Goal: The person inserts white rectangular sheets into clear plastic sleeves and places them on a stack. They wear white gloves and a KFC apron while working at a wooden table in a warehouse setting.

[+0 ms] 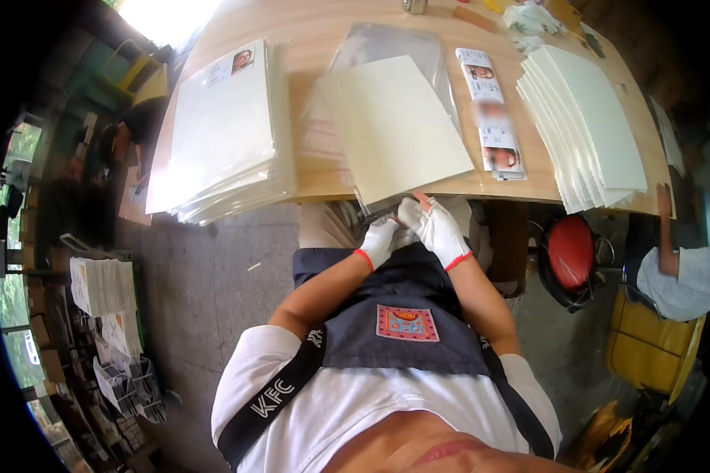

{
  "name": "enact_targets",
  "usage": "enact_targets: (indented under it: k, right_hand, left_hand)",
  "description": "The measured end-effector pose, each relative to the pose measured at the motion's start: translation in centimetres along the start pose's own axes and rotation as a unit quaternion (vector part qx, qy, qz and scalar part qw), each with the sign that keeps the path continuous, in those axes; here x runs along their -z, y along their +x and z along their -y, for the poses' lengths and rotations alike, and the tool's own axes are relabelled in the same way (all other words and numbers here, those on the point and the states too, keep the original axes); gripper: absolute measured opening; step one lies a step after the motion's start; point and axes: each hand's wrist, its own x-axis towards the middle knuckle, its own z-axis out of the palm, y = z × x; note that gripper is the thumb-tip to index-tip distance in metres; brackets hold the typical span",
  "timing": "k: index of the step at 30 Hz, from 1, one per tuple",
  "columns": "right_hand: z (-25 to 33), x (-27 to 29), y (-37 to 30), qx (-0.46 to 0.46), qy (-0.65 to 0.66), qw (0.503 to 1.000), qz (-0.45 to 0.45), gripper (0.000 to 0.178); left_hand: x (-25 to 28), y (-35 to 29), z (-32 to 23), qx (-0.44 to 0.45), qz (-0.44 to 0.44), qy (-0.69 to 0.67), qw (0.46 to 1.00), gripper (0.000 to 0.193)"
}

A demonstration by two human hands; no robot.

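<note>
A cream rectangular board lies at a slant on the table, over a clear plastic sleeve. Its near corner reaches the table's front edge. Just below that edge, my left hand, in a white glove with a red cuff, has its fingers closed; what they pinch is hidden. My right hand, gloved alike, is close beside it, with bare fingertips showing at the board's lower edge. Its other fingers curl toward the left hand, and I cannot make out what is between them.
Left on the table is a stack of plastic-wrapped boards. To the right are a strip of printed labels and a fanned stack of pale boards. A red-seated stool stands below; another person's arm shows far right.
</note>
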Motion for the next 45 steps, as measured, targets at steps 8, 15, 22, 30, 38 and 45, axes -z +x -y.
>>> enact_targets:
  k: [8, 15, 22, 30, 38, 45]
  right_hand:
    - [-1.0, -4.4, -2.3, 0.281, -0.729, 0.614, 0.114, 0.018]
    - [-3.2, -5.9, -0.6, 0.343, -0.874, 0.314, 0.138, 0.015]
    - [-0.4, -3.9, -3.8, 0.202, -0.587, 0.763, 0.18, 0.01]
    - [3.2, -2.2, -6.1, 0.16, -0.553, 0.817, 0.039, 0.008]
    - [-3.9, -7.3, -0.1, 0.347, -0.857, 0.345, 0.161, 0.018]
    - [-0.2, -5.9, -2.2, 0.146, -0.569, 0.784, 0.203, 0.009]
  left_hand:
    - [4.6, -5.0, -4.3, -0.129, -0.048, 0.104, 0.985, 0.022]
    - [5.7, -5.1, -4.8, -0.137, 0.017, 0.158, 0.978, 0.022]
    - [5.5, -6.1, -5.5, -0.097, -0.067, 0.076, 0.99, 0.024]
    - [5.8, -6.8, -6.7, -0.068, -0.052, 0.179, 0.98, 0.027]
    - [7.2, -6.0, -6.0, -0.159, -0.034, 0.242, 0.957, 0.024]
    - [5.5, -7.4, -6.5, -0.108, -0.06, 0.104, 0.987, 0.024]
